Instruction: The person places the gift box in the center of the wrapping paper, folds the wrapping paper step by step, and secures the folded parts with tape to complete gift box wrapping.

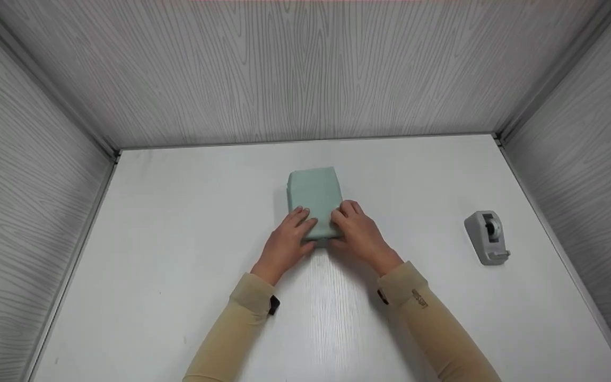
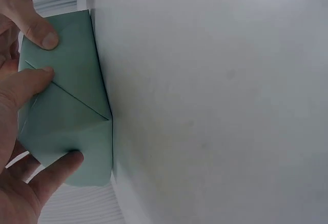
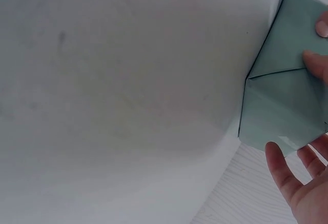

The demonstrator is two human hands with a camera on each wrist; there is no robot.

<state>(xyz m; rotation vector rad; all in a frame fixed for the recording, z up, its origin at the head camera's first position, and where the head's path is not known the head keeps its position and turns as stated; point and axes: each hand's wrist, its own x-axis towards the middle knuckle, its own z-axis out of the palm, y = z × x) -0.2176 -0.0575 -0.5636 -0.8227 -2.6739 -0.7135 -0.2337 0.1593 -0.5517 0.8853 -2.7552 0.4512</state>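
A box wrapped in pale green paper (image 1: 313, 190) lies on the white table, ahead of the person. Over its near left corner, the left hand (image 1: 284, 241) grips with its fingers on the top and side and its thumb on the near end. Opposite, the right hand (image 1: 359, 233) holds the near right corner, fingers bent over the edge. In the left wrist view, the box's near end (image 2: 72, 111) shows a slanting paper fold, and both thumbs press on that end. The right wrist view shows the same folded end (image 3: 282, 101), partly cut off by the frame.
A grey tape dispenser (image 1: 483, 241) with a roll in it stands on the right part of the white table (image 1: 178, 239). Wood-grain panels wall in the back (image 1: 295, 69), the left (image 1: 19, 201) and the right (image 1: 586, 148).
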